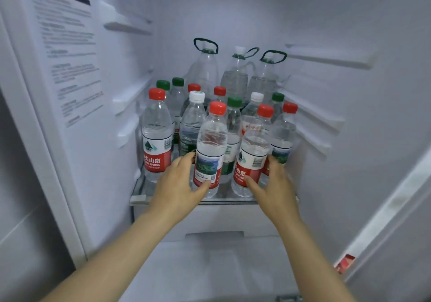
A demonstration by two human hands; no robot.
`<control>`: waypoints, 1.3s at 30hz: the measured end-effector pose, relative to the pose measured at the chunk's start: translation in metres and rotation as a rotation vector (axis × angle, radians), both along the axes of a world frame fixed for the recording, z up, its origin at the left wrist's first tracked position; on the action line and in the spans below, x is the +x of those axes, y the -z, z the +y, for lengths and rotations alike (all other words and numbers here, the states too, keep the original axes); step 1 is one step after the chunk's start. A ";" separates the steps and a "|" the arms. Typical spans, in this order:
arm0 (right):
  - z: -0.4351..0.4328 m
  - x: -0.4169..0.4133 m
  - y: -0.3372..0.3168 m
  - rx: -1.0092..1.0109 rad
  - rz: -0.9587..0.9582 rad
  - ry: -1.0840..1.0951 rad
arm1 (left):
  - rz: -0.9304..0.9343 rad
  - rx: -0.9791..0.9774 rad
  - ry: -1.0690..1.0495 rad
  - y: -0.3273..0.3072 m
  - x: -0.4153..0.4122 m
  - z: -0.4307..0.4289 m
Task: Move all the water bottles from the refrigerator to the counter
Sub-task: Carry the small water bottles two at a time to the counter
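The open refrigerator holds several small water bottles with red, green and white caps on a glass shelf [233, 201]. Three large clear jugs [235, 75] with green loop handles stand at the back. My left hand [179, 185] wraps around the front middle red-capped bottle [211, 138], thumb on its label and fingers behind its left side. My right hand [276, 185] curls round the front right red-capped bottle [255, 143], thumb on the red label and fingers at its right side. Both bottles stand upright on the shelf.
Another red-capped bottle [156, 136] stands alone at the shelf's front left. Shelf rails [310, 115] run along both side walls. A white drawer [214, 222] sits below the shelf. A printed label [67, 56] covers the left wall.
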State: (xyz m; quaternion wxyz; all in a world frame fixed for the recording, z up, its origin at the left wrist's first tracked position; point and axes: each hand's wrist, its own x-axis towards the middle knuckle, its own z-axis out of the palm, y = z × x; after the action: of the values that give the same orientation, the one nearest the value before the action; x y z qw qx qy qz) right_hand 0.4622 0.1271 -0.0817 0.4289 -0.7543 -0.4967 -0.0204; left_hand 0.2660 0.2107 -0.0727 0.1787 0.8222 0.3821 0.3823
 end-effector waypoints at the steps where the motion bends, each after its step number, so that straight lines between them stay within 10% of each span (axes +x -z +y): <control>1: 0.004 0.001 0.002 0.009 0.028 -0.010 | -0.013 -0.005 -0.005 0.002 0.002 0.001; 39: -0.015 -0.017 0.014 0.291 0.460 -0.080 | -0.446 -0.265 -0.030 0.011 0.021 -0.030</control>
State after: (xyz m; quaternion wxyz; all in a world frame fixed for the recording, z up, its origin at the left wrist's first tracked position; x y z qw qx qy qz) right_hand 0.4454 0.1124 -0.0954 0.6348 -0.6493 -0.4075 0.0972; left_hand 0.2870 0.1809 -0.0839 0.3588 0.6812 0.3920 0.5035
